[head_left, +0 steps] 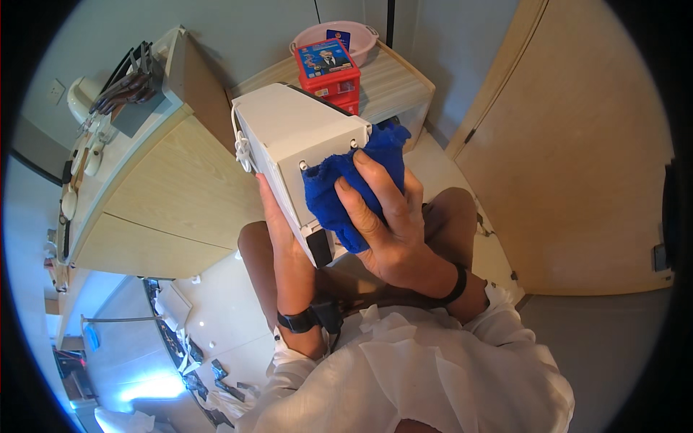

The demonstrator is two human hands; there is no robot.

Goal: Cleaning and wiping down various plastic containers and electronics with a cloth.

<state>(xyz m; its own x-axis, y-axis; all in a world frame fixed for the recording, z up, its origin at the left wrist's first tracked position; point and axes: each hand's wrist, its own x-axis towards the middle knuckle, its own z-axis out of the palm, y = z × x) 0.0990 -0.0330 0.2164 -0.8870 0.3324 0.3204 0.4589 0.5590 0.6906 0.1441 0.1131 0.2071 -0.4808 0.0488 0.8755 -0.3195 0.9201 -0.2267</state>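
A white box-shaped appliance (289, 119) is tilted up in front of me, above my lap. Its bundled white cord (244, 148) hangs at the left side, and a black piece (319, 247) sits at its near lower corner. My left hand (278, 224) is closed round the appliance's left side and supports it; part of those fingers is hidden behind it. With my right hand (390, 224) I press a blue cloth (328, 191) against the near end face, fingers bent over the cloth. Two small round fittings show along that face's upper edge.
Behind the appliance, a wood-topped low cabinet (393, 79) bears a red box (330, 68) and a pink basin (307, 36). At left runs a counter (162, 105) with a knife block (133, 108) and utensils. A wooden door (577, 144) stands at right. Bags (195, 357) lie at lower left.
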